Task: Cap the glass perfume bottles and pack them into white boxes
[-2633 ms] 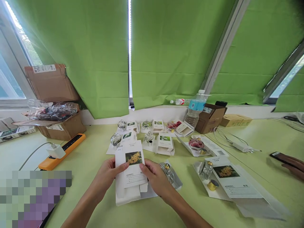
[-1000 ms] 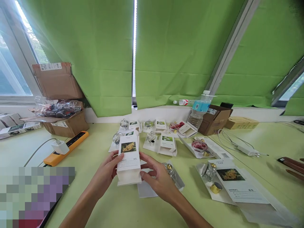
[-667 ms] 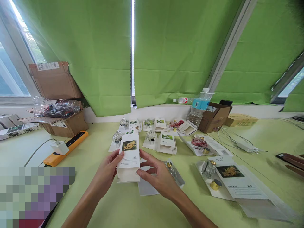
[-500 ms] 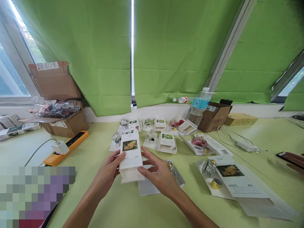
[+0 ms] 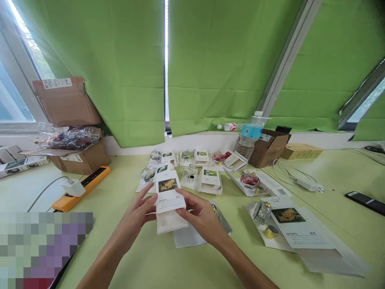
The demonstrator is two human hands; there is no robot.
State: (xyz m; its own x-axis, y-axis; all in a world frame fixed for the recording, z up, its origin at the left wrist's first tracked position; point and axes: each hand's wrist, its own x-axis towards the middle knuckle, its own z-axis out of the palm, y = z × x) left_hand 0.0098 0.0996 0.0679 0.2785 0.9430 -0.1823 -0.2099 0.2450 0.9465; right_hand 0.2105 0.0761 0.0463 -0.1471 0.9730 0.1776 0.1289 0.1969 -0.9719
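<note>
A white paper carton [image 5: 171, 204] printed with small orange flowers is tilted up between my two hands, its lower end flap hanging open. My left hand [image 5: 138, 210] has its thumb at the carton's left edge, and its other fingers are partly hidden beside and behind it. Pressing on the right edge are the thumb and index finger of my right hand [image 5: 201, 214]. Behind that hand, a glass bottle with a gold top [image 5: 217, 212] lies partly hidden on white paper [image 5: 188, 238].
To the right, a clear bottle [image 5: 262, 212], gold cap [image 5: 270, 231] and opened carton [image 5: 296, 216] lie together. Several bottles and cartons stand behind. A power strip [image 5: 90, 184] and cardboard box [image 5: 81, 162] are left; a large water bottle [image 5: 249, 134] and phone [image 5: 365, 202] right.
The carton has shifted slightly right and tipped back. My left thumb slid from its face to its edge, and my right index finger moved onto it. The phone at the right now lies flat.
</note>
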